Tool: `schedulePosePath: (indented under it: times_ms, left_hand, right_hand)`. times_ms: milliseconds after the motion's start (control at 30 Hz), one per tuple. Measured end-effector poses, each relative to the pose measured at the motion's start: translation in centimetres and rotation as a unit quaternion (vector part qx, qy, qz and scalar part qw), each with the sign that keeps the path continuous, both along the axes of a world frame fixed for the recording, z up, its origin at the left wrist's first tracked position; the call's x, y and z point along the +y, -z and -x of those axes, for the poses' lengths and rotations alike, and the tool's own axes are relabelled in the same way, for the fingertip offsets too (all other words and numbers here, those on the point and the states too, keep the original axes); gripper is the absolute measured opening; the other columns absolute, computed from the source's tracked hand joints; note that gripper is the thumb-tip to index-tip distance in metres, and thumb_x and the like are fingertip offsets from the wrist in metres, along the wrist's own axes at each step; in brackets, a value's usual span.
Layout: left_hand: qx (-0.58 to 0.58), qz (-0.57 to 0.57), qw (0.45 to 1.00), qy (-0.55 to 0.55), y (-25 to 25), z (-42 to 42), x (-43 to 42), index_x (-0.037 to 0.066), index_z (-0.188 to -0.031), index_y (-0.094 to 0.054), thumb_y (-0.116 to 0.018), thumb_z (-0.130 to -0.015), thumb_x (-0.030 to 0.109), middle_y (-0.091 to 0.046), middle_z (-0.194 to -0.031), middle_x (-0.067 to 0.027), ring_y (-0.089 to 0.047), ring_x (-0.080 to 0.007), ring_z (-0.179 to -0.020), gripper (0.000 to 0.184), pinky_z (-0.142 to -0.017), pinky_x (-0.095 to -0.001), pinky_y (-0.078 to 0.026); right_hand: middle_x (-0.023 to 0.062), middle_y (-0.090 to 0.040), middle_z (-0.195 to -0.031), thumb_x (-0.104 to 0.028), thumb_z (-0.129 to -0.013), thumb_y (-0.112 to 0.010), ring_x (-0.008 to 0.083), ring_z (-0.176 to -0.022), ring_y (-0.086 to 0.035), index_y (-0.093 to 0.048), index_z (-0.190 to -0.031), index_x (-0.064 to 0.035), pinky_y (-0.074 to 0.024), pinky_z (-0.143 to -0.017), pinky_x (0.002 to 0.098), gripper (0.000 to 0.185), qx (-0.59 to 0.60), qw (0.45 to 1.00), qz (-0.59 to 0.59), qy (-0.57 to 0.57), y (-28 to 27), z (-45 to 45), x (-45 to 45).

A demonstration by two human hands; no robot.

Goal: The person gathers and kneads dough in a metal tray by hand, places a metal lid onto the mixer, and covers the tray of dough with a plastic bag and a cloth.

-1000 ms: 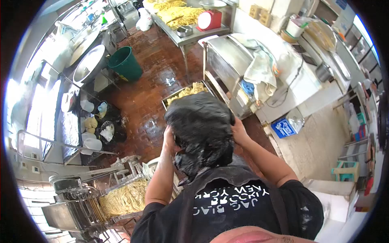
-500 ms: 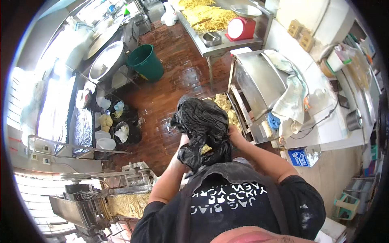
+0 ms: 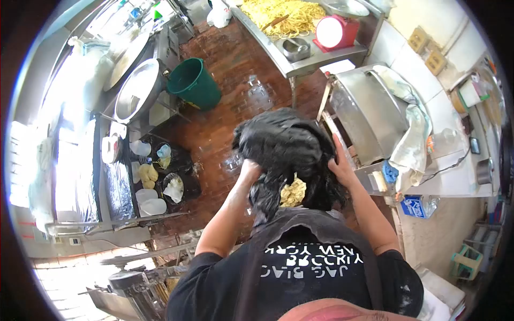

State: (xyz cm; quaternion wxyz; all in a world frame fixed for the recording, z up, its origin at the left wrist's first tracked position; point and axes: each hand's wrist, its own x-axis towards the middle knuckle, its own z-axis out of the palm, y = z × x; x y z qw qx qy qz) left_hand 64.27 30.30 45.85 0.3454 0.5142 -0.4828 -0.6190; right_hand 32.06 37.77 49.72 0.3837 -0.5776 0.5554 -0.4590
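Observation:
A bulky black plastic bag (image 3: 284, 142) is held up in front of my chest. Through its opening, on the side toward me, shows a lump of yellowish dough (image 3: 293, 192). My left hand (image 3: 250, 170) grips the bag's left side, its fingers partly hidden in the folds. On the right side my right hand (image 3: 339, 165) is closed on the plastic, thumb up along the bag. The bag hides whatever lies directly beneath it.
A green bin (image 3: 195, 85) stands on the brown tiled floor ahead left. Yellow noodles, a metal pot (image 3: 296, 49) and a red scale (image 3: 336, 33) are on the steel table (image 3: 300, 67). A metal cabinet (image 3: 369, 112) stands at right, a machine (image 3: 128, 289) at lower left.
The bag has been turned and spread wider, so more dough shows in its opening. My hands have moved farther apart. The view has swung right, and the tray of dough is now hidden.

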Motion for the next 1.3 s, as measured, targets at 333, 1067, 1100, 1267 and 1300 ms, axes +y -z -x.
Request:
schedulePosePath:
  times_ms: [333, 1067, 1100, 1267, 1300]
  left_hand:
    - [0.017, -0.109, 0.896, 0.430, -2.8, -6.0, -15.3, 0.000, -0.115, -0.071, -0.062, -0.096, 0.016, -0.074, -0.111, -0.0131, -0.072, -0.0252, -0.095, 0.027, -0.095, -0.0398, -0.056]
    - [-0.033, -0.012, 0.901, 0.433, 1.9, 1.1, -15.7, -0.004, -0.116, -0.067, -0.078, -0.078, 0.003, -0.073, -0.106, -0.0119, -0.070, -0.0211, -0.091, 0.041, -0.082, -0.0357, -0.057]
    - [0.007, -0.023, 0.894, 0.446, -0.8, 0.4, -16.2, -0.005, -0.117, -0.067, -0.078, -0.078, 0.003, -0.074, -0.105, -0.0107, -0.070, -0.0208, -0.090, 0.042, -0.082, -0.0349, -0.057]
    - [-0.005, -0.029, 0.807, 0.590, -3.4, -0.5, -23.6, -0.004, -0.116, -0.068, -0.075, -0.076, -0.002, -0.075, -0.106, -0.0092, -0.071, -0.0186, -0.090, 0.040, -0.086, -0.0353, -0.057]
    - [-0.009, -0.014, 0.785, 0.619, -4.2, -0.7, -24.8, -0.005, -0.115, -0.068, -0.075, -0.076, -0.003, -0.074, -0.106, -0.0094, -0.071, -0.0187, -0.090, 0.040, -0.086, -0.0357, -0.057]
  right_hand:
    - [0.0122, -0.067, -0.121, -0.023, -0.094, -0.068, 0.0258, -0.108, -0.061, -0.061, -0.128, -0.0032, -0.0464, -0.095, 0.0381, 0.041, 0.018, 0.982, -0.090, 0.165, 5.9, -14.1, -2.4]
    - [0.0190, -0.068, -0.123, -0.029, -0.075, -0.087, 0.0239, -0.115, -0.063, -0.055, -0.134, 0.0073, -0.0473, -0.101, 0.0340, 0.076, -0.072, 0.891, -0.263, 0.363, 0.2, -18.6, 6.2]
    - [0.0155, -0.070, -0.121, -0.025, -0.077, -0.085, 0.0211, -0.112, -0.064, -0.058, -0.132, 0.0060, -0.0475, -0.100, 0.0336, 0.069, 0.005, 0.870, -0.266, 0.414, -0.7, -18.5, 7.3]
    - [0.0130, -0.072, -0.117, -0.027, -0.080, -0.082, 0.0239, -0.106, -0.066, -0.062, -0.131, -0.0004, -0.0474, -0.099, 0.0352, 0.061, -0.024, 0.858, -0.308, 0.411, 3.9, -16.8, 8.9]
    - [0.0151, -0.070, -0.122, -0.033, -0.080, -0.082, 0.0279, -0.112, -0.064, -0.059, -0.135, -0.0012, -0.0465, -0.102, 0.0373, 0.067, 0.011, 0.844, -0.338, 0.417, 4.4, -16.9, 7.7]
